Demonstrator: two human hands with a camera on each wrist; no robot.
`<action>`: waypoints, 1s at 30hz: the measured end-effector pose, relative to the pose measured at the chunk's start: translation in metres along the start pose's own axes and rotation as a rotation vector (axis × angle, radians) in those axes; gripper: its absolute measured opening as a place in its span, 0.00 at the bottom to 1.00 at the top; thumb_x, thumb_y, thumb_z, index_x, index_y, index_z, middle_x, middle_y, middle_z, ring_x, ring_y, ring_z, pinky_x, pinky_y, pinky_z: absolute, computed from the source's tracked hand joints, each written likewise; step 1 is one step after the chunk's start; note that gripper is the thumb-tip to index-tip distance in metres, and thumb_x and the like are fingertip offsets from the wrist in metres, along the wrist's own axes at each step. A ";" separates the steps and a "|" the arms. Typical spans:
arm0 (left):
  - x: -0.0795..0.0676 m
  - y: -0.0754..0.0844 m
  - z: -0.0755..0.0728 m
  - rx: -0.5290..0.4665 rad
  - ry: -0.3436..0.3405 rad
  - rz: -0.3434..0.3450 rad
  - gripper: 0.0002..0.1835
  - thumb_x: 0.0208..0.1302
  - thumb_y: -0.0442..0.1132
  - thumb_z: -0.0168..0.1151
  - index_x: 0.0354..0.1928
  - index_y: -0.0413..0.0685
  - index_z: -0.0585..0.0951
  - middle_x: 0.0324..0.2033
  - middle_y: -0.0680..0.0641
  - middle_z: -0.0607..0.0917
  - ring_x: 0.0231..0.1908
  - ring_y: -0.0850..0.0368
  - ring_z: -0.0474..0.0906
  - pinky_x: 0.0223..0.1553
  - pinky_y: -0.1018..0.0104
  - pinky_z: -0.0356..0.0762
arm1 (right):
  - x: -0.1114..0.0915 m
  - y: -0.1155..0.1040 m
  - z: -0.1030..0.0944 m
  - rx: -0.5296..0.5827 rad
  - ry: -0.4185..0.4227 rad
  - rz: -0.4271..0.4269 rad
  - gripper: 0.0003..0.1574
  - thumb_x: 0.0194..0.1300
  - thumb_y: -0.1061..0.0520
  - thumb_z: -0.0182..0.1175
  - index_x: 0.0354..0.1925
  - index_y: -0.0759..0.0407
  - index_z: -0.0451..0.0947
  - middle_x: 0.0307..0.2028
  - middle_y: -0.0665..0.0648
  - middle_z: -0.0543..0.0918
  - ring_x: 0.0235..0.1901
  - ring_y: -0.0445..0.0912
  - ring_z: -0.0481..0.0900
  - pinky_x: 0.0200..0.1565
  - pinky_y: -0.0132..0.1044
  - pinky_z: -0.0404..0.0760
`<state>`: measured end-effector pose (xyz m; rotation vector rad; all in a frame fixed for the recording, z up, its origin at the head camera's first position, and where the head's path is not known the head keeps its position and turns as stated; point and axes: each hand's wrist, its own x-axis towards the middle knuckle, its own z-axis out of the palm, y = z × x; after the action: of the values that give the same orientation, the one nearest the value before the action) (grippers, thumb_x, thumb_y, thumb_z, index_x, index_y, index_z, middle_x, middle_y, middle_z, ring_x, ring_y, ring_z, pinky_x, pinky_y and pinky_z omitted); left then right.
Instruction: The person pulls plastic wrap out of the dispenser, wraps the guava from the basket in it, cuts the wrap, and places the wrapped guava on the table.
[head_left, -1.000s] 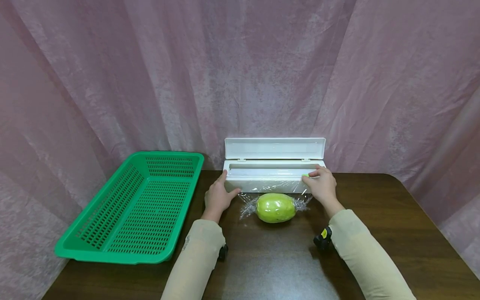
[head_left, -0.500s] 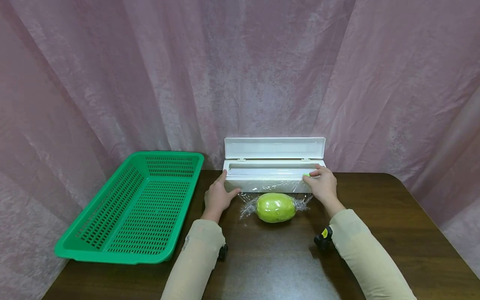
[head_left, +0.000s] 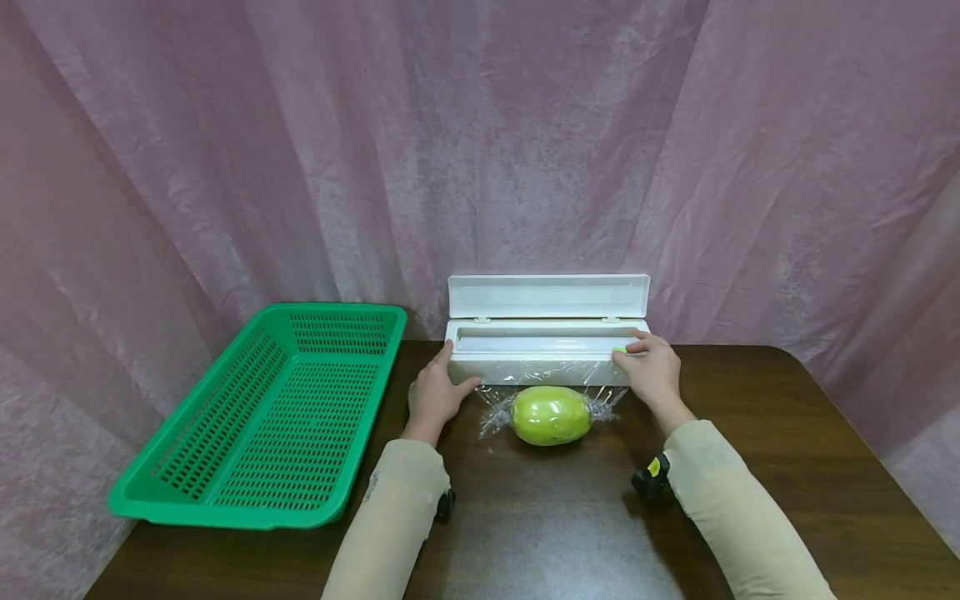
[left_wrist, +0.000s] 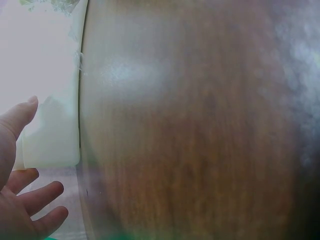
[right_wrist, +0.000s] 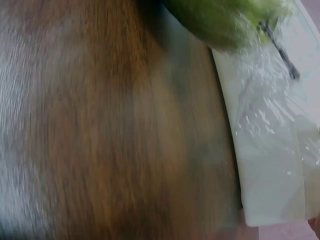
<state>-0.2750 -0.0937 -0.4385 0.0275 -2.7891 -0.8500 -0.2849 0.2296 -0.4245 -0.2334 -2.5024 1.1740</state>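
A white cling film dispenser [head_left: 540,369] stands at the table's back edge with its hinged lid [head_left: 549,297] raised. My left hand [head_left: 435,392] rests on its left end, thumb against the front and fingers at the side; the left wrist view has these fingers spread and fairly straight. My right hand [head_left: 654,371] pinches a small bright green slide cutter [head_left: 618,351] near the right end of the front rail. An oblong yellow-green fruit [head_left: 551,415], wrapped in clear film twisted at both ends, lies before the dispenser. Clear film [right_wrist: 265,110] drapes down the dispenser's front towards the fruit.
A green perforated plastic basket [head_left: 300,417] stands on the left of the dark brown wooden table [head_left: 540,533]. A pink curtain [head_left: 525,150] hangs right behind the dispenser and around the table.
My right hand has shifted slightly to the right along the dispenser with the slide cutter. The left hand, the dispenser and the wrapped fruit are almost where they were.
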 end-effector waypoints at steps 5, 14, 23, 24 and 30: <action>0.000 0.000 0.000 0.007 -0.005 -0.005 0.46 0.52 0.58 0.69 0.71 0.55 0.60 0.65 0.44 0.70 0.54 0.42 0.77 0.49 0.45 0.75 | -0.001 0.003 -0.001 0.000 0.015 -0.016 0.17 0.53 0.56 0.64 0.36 0.70 0.80 0.60 0.63 0.75 0.63 0.59 0.67 0.64 0.47 0.64; 0.000 0.001 -0.001 0.003 -0.008 -0.009 0.47 0.51 0.58 0.69 0.71 0.55 0.60 0.66 0.45 0.69 0.55 0.42 0.76 0.50 0.45 0.75 | -0.003 0.004 -0.003 0.024 0.026 0.015 0.18 0.53 0.57 0.65 0.37 0.72 0.80 0.64 0.67 0.69 0.65 0.61 0.64 0.66 0.48 0.61; 0.001 0.000 -0.001 0.008 -0.003 -0.001 0.47 0.51 0.58 0.69 0.71 0.55 0.60 0.66 0.45 0.69 0.54 0.42 0.77 0.48 0.46 0.75 | -0.003 0.003 -0.006 -0.005 0.019 0.032 0.19 0.55 0.54 0.64 0.38 0.70 0.81 0.64 0.66 0.70 0.65 0.61 0.64 0.66 0.48 0.61; 0.001 0.000 -0.001 0.007 -0.004 -0.001 0.47 0.51 0.58 0.69 0.71 0.55 0.60 0.66 0.45 0.69 0.54 0.42 0.77 0.48 0.46 0.75 | -0.003 0.003 -0.006 -0.002 0.021 0.034 0.19 0.55 0.54 0.64 0.38 0.70 0.81 0.64 0.65 0.70 0.65 0.61 0.64 0.66 0.48 0.61; 0.001 0.000 -0.001 0.009 -0.003 0.000 0.47 0.51 0.59 0.69 0.71 0.55 0.61 0.65 0.45 0.70 0.54 0.42 0.77 0.48 0.46 0.76 | -0.003 0.004 -0.007 0.011 0.028 0.041 0.19 0.55 0.54 0.64 0.37 0.70 0.81 0.63 0.64 0.71 0.65 0.60 0.65 0.65 0.48 0.62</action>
<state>-0.2754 -0.0947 -0.4378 0.0274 -2.7959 -0.8378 -0.2792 0.2365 -0.4243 -0.2972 -2.4768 1.1919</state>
